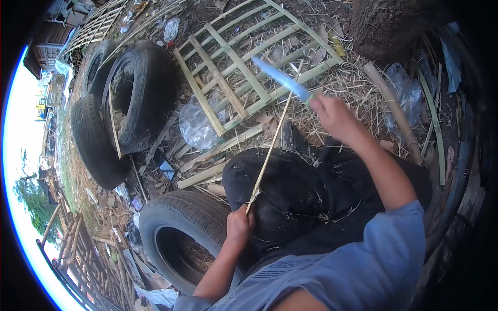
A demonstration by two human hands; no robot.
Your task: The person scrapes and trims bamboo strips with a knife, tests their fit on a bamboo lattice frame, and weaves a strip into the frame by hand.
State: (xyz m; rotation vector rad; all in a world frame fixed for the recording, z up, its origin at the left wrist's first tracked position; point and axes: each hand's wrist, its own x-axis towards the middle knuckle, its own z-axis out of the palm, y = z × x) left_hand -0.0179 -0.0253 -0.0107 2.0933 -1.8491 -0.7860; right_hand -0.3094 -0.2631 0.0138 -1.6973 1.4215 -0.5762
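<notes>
My left hand (239,226) is closed around the lower end of a thin bamboo strip (272,142). The strip slants up and away across my dark-clothed knee, with some frayed fibres just above my fingers. My right hand (333,115) grips a knife (282,78) by its handle, of which a bit of green shows. Its blade points up and to the left, slightly blurred, and crosses the strip's upper part in view. Whether blade and strip touch, I cannot tell. Beyond the knife lies a bamboo lattice (228,54) on the ground.
Old tyres (148,98) lie at the left, and another tyre (181,207) rests beside my left forearm. Split bamboo pieces (202,176), clear plastic bags (199,124) and shavings litter the ground. A tree trunk (394,26) stands at the upper right, near a bamboo pole (391,106).
</notes>
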